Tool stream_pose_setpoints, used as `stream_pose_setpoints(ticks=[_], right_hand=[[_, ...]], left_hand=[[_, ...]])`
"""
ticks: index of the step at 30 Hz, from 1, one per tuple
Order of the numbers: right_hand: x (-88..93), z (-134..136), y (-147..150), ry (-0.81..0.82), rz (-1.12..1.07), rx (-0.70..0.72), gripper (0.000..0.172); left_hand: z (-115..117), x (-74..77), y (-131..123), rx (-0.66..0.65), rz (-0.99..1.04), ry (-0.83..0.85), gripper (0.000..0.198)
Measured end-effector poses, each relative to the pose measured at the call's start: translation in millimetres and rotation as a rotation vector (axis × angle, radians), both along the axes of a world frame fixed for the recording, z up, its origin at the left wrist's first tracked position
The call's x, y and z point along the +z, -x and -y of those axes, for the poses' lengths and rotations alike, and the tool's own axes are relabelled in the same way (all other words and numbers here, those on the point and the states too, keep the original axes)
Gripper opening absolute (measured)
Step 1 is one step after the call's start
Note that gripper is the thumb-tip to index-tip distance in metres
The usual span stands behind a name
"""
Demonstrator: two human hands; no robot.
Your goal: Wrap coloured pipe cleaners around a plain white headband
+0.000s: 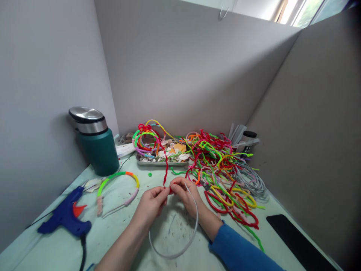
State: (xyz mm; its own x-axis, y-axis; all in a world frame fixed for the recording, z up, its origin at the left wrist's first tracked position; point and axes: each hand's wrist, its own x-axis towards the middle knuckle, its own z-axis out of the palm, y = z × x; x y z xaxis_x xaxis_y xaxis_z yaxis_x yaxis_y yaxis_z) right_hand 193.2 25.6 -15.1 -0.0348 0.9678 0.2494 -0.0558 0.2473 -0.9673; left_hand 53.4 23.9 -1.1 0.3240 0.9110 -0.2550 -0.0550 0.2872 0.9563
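Head camera: my left hand point(153, 201) and right hand point(186, 195) pinch a red fuzzy stem point(166, 169) where they meet, the grey hoop point(171, 257) curving below over the pale green table point(104, 233)

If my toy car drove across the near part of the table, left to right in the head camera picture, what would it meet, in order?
Blue plastic glue gun → curved multicoloured fuzzy band → bare left hand → bare right hand → red and yellow fuzzy loops → long, flat black object.
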Motion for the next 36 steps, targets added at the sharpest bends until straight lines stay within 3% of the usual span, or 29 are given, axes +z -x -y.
stream_pose_setpoints(ticks=[5,8,13,18,25,36], right_hand=[[2.3,1.5,-0.9,0.015,-0.026,0.065,0.007],[2.2,1.5,-1.9,0.012,-0.053,0.082,0.010],[-4.3,-2.3,-5.1,0.059,-0.197,0.084,0.031],[-7.1,-4.1,-6.0,0.153,-0.273,0.159,0.025],[-2.2,-2.5,-5.1,0.187,-0.211,0.129,0.024],[-6.6,-3.1,-1.7,0.177,-0.322,0.027,0.017]], left_hand=[[1.8,4.9,5.5,-0.064,0.171,0.187,0.031],[1.8,5.9,6.9,-0.090,0.194,0.211,0.031],[5.3,10.5,4.3,-0.126,0.140,0.164,0.032],[9.9,12.6,1.2,-0.170,0.014,0.158,0.034],[11.4,13.7,-1.4,-0.209,-0.053,0.048,0.034],[10.3,11.5,0.2,-0.141,0.132,-0.131,0.030]])
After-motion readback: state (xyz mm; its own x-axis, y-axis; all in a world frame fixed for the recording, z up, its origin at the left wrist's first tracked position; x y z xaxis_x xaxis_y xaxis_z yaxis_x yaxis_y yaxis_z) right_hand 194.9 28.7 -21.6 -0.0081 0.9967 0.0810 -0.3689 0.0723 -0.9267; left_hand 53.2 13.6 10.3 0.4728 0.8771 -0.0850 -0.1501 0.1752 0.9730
